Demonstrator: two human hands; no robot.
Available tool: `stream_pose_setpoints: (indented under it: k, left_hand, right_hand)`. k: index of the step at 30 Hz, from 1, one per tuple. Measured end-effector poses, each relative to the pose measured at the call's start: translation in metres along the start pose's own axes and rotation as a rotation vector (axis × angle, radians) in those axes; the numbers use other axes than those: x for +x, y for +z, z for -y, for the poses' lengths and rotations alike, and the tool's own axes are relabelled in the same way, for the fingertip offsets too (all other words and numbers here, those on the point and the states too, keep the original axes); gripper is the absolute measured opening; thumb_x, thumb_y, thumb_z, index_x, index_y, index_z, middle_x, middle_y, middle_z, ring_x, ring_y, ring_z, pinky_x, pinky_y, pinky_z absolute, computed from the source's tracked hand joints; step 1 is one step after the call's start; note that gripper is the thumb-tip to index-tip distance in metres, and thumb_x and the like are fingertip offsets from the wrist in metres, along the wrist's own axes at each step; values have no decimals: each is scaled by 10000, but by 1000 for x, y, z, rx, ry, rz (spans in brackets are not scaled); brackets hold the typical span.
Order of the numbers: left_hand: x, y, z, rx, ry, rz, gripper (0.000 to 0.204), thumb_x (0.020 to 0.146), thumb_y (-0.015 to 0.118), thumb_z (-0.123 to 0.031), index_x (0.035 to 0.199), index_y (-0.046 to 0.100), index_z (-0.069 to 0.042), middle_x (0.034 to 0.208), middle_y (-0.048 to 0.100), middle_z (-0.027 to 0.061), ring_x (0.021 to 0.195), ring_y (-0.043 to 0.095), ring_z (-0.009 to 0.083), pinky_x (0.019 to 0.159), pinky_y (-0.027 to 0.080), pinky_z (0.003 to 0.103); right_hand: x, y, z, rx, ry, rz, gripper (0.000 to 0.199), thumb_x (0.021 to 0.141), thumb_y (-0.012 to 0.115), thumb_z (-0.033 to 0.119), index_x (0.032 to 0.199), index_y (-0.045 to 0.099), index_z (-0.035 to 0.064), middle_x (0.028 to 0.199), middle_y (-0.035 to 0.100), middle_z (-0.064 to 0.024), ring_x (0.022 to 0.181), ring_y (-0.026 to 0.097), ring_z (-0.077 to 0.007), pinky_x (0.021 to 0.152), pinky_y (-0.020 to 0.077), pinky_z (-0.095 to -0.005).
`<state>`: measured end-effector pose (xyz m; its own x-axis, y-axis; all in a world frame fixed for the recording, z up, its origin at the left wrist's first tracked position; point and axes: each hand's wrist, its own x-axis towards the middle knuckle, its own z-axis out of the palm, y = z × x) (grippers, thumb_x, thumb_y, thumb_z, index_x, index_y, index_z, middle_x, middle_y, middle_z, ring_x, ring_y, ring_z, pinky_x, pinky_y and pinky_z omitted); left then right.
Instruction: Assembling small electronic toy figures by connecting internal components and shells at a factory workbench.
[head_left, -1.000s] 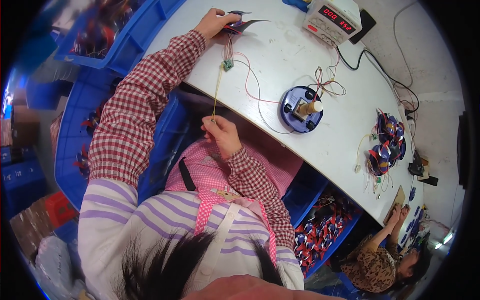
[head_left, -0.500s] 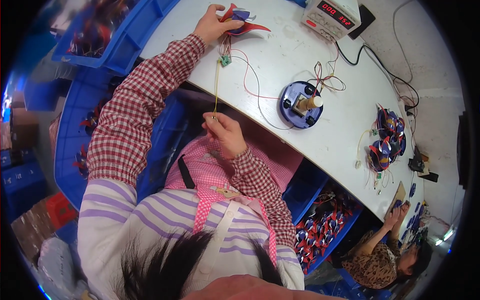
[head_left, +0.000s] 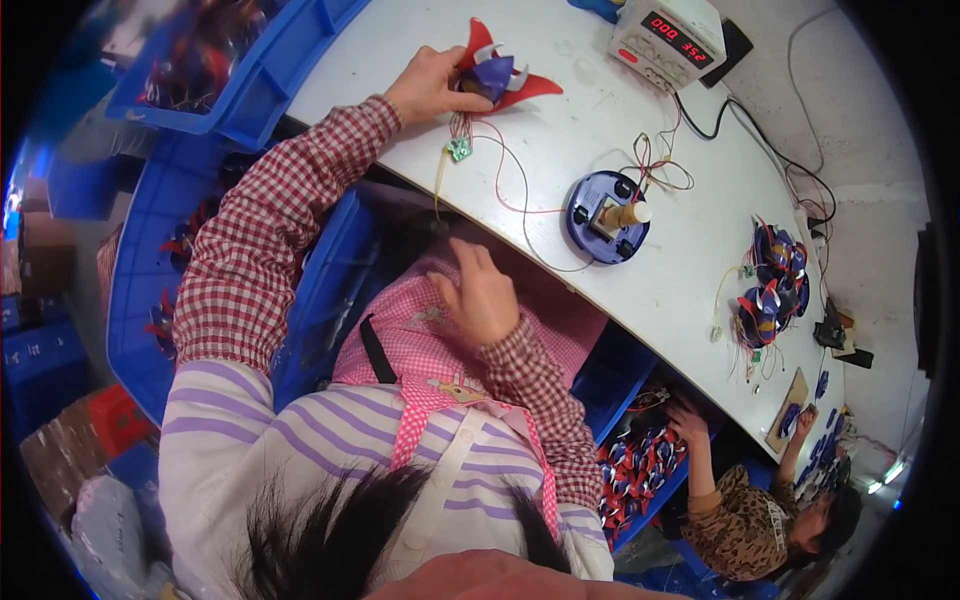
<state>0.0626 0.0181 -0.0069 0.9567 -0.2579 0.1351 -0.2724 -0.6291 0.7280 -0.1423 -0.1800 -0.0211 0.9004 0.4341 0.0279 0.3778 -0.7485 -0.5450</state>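
At the table's far left, my left hand [head_left: 430,88] grips a toy piece [head_left: 490,76] with a purple body, red wing-like points and pale prongs. Thin wires run from it to a small green circuit board [head_left: 459,149] on the tabletop. A yellow wire [head_left: 438,185] from the board hangs over the near edge. My right hand [head_left: 482,300] is below that edge, above my lap, its fingers apart and nothing in it. Red and dark wires lead from the board area toward a round purple base [head_left: 607,218] with a tan cylinder standing on it.
A power supply [head_left: 668,42] with a red display stands at the back, cabled to the base. Wired toy assemblies [head_left: 770,290] lie at the right. Blue bins [head_left: 270,85] flank me, one at lower right full of similar pieces [head_left: 640,470]. A co-worker [head_left: 740,520] reaches into it.
My right hand has let go of the yellow wire and opened, moving right and down. My left hand has turned and shifted the toy piece right and nearer. The co-worker's one hand moved to the bin.
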Motion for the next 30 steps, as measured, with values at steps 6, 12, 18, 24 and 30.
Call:
stream_pose_setpoints:
  k: [6, 12, 18, 24, 30]
  left_hand:
    - [-20, 2, 5, 394, 240, -89, 434, 787, 666, -365, 1072, 577, -50, 1023, 571, 96, 928, 505, 239, 868, 414, 329]
    - [-40, -28, 32, 502, 417, -93, 256, 830, 602, -214, 1028, 588, -53, 1024, 550, 59, 912, 475, 231, 847, 403, 334]
    - [-69, -46, 20, 850, 268, -166, 165, 827, 581, -120, 974, 596, -48, 1018, 545, 34, 881, 476, 237, 819, 415, 324]
    - [-88, -67, 30, 685, 195, -19, 188, 856, 562, -95, 1030, 610, -41, 955, 568, 40, 769, 519, 184, 703, 452, 262]
    - [-122, -62, -13, -840, -498, 188, 274, 894, 540, -91, 1155, 573, -12, 882, 601, 72, 666, 560, 116, 599, 475, 193]
  right_hand:
    - [113, -56, 15, -2, -307, -583, 342, 770, 644, 101, 1103, 582, 54, 1195, 499, -127, 947, 536, -264, 785, 475, -322]
    - [155, -38, -13, -355, -213, -525, 281, 778, 642, 87, 1056, 608, 63, 1253, 476, -92, 993, 543, -271, 824, 486, -322]
    - [152, -24, -20, -337, -260, -535, 252, 776, 650, 64, 1026, 619, 59, 1270, 466, -85, 997, 543, -266, 822, 492, -319]
    - [150, -25, -15, -304, -256, -545, 249, 775, 653, 43, 1020, 621, 62, 1239, 475, -95, 943, 548, -236, 794, 494, -295]
    - [113, -39, 13, 186, -374, -641, 216, 803, 613, 3, 1018, 604, 12, 1061, 519, -105, 802, 536, -164, 662, 466, -238]
